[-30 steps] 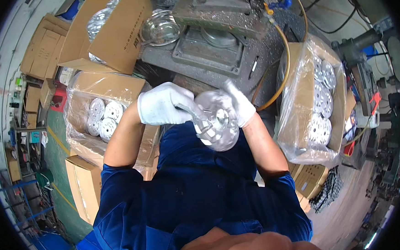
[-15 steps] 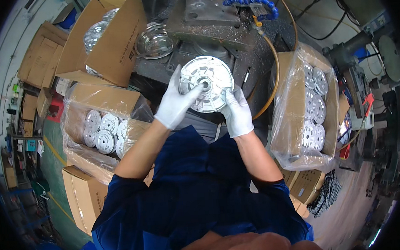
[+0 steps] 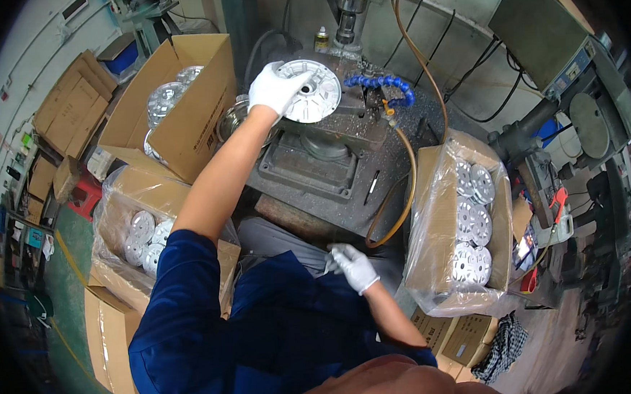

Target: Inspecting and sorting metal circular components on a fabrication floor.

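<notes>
Moved since the earlier frame, head view: the metal disc [image 3: 322, 100] is farther out from the body, and the right hand [image 3: 353, 268] has let go and dropped to the lap, beside the grey trousers [image 3: 280, 237]. The disc now lies in view over the metal block [image 3: 366, 127], in front of the drill [image 3: 348, 23]; whether it touches the block cannot be determined. Grip, left hand [image 3: 273, 91]: gloved, closed on the disc's left side, thumb across its face toward the centre hole. Grip, right hand: gloved, fingers partly bent; whether anything is held cannot be told. For the work in hand, this leaves the disc supported by the left hand, judged adequate for carrying but less steady than two. Surroundings noted: blue hose [image 3: 383, 84] just right of the disc, pen [image 3: 372, 186] on the machine table [image 3: 334, 209], similar discs [image 3: 471, 223] inside the right-hand box [image 3: 426, 215].
</notes>
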### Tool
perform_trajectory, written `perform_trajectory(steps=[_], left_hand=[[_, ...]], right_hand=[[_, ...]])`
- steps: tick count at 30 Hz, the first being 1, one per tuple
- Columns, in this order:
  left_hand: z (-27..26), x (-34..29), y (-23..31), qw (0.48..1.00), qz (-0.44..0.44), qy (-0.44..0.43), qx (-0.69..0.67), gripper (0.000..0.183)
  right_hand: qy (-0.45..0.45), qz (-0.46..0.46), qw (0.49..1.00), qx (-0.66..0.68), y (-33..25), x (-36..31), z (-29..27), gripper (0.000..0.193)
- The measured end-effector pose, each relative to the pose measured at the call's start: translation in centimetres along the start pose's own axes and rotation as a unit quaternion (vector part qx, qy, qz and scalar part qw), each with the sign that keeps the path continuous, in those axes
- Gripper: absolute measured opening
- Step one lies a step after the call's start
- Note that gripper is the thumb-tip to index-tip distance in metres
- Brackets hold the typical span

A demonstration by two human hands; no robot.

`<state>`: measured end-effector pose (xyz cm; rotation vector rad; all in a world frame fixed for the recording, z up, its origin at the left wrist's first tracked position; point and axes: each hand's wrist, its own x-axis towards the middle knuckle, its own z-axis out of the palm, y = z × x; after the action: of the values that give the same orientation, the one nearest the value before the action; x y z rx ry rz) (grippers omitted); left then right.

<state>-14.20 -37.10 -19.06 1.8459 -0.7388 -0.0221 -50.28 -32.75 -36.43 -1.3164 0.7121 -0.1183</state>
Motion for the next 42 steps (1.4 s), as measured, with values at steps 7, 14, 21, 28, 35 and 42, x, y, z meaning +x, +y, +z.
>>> perform_trajectory(steps=[7,14,21,28,35,42], left_hand=[[3.4,4.9,-0.2,0.984,-0.012,-0.072,0.163,0.080],[2.6,5.8,1.2,0.949,-0.058,-0.188,0.245,0.087],[2.0,6.2,1.9,0.925,-0.021,-0.245,0.289,0.090],[2.5,7.7,0.9,0.918,-0.064,-0.270,0.282,0.088],[2.1,8.5,0.9,0.917,-0.062,-0.294,0.264,0.087],[2.5,7.7,0.4,0.924,-0.060,-0.280,0.253,0.088]], right_hand=[[0.040,0.085,0.995,0.015,6.5,-1.7,-1.5,0.034],[0.052,0.099,0.993,0.024,6.0,-0.8,-2.2,0.035],[0.068,0.103,0.992,-0.015,8.0,0.7,-2.5,0.036],[0.075,0.118,0.990,-0.016,7.7,0.5,-2.6,0.050],[0.079,0.098,0.992,-0.020,9.0,-0.2,-4.1,0.039],[0.089,0.091,0.991,-0.050,7.5,-0.1,-3.8,0.035]])
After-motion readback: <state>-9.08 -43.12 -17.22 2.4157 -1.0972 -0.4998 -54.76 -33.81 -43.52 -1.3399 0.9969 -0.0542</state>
